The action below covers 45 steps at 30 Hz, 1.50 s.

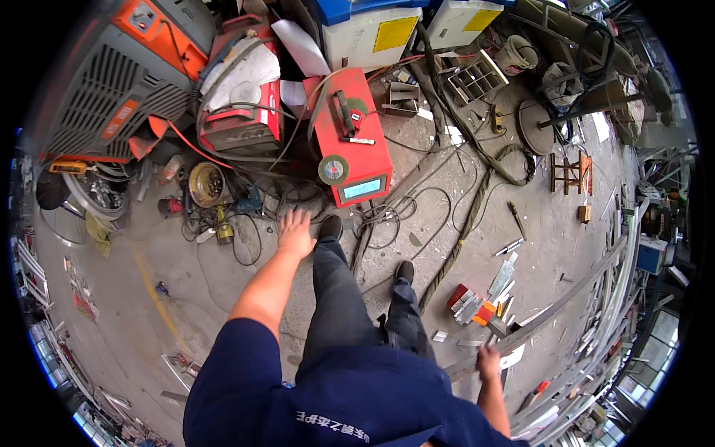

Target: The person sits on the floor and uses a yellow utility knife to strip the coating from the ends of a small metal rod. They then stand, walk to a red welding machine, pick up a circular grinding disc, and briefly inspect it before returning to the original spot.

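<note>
Cables (469, 218), metal offcuts (503, 276) and a red machine (371, 158) mark a workshop.

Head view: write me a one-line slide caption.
Left hand spread open near a red machine, right hand held low, above a workshop floor strewn with cables.

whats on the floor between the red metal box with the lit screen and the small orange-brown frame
The head view shows a thick, dark, partly looped cable, plus thinner black cables nearer the red metal box.
</note>
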### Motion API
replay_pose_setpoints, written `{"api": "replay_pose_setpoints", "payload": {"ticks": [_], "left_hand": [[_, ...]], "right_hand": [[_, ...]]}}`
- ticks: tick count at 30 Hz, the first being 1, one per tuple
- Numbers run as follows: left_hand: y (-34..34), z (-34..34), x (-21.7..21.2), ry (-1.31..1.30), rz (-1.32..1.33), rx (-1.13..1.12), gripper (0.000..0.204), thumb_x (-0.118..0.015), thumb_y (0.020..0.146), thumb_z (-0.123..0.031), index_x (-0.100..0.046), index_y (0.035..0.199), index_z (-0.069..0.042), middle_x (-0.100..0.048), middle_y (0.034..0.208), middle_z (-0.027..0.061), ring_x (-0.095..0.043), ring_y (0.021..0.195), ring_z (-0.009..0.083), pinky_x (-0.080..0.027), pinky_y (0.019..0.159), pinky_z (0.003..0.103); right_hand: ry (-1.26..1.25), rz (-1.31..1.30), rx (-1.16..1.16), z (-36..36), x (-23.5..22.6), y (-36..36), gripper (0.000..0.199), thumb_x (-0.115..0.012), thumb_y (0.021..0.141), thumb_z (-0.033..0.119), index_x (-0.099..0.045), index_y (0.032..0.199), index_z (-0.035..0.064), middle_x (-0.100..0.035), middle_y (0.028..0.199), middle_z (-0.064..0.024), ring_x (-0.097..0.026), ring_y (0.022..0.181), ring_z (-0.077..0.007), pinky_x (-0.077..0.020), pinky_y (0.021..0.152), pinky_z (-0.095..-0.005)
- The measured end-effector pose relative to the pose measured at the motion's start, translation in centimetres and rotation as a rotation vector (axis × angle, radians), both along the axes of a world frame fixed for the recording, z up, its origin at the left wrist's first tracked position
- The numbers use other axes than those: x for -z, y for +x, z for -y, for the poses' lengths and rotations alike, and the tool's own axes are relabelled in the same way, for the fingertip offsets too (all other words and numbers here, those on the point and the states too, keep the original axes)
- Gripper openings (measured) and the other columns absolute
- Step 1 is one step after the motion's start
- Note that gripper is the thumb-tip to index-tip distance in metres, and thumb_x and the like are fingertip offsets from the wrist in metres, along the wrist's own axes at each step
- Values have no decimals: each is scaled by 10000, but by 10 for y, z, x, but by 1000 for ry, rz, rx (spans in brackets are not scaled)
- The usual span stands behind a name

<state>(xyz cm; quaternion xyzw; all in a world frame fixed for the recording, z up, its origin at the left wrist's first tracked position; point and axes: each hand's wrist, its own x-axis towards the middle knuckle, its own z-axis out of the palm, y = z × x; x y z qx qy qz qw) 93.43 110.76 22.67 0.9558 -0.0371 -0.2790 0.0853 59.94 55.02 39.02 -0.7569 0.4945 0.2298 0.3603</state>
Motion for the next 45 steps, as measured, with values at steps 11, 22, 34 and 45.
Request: {"api": "replay_pose_setpoints", "payload": {"ticks": [11, 22, 34, 45], "left_hand": [[182, 45, 169, 225, 51, 568, 693, -464, 964, -146, -214, 1598, -280, -83, 1677, 93, -108, 1515, 433, -91, 1205, 604], [69, 82, 104, -693, -642, -244, 468, -503, 979, -102, -448, 1443, -62, -594, 1352, 142, -609, 1191, 339, -490, 1003, 486], [-75, 149, -267, -1450, -811, -767, 331, -504, 996, -94, -541, 1313, -6, -671, 1190, 136, -689, 1045, 252, -604, 865, 438], [-99, 185, -359, -1511, -626, -566, 339, -493, 978, -58, -541, 1302, 33, -667, 1203, 168, -670, 1080, 252, -570, 930, 435]], "right_hand": [[2, -506, 18, -144, -41, -66, 319, -602, 913, 292, -702, 919, -12, -689, 818, -222, -626, 709, -357, -492, 703, -420], [31, -207, -320, -144, -25, 68, 271, -621, 950, 258, -697, 1028, 9, -666, 845, -237, -657, 831, -399, -509, 752, -417], [5, 824, -522, -176, -128, 150, 162, -710, 852, 74, -688, 1013, 74, -660, 851, -106, -646, 791, -311, -517, 696, -391], [-206, 1159, -656, -156, -171, 111, 205, -734, 783, 60, -707, 976, 124, -656, 922, -42, -625, 793, -268, -509, 660, -384]]}}
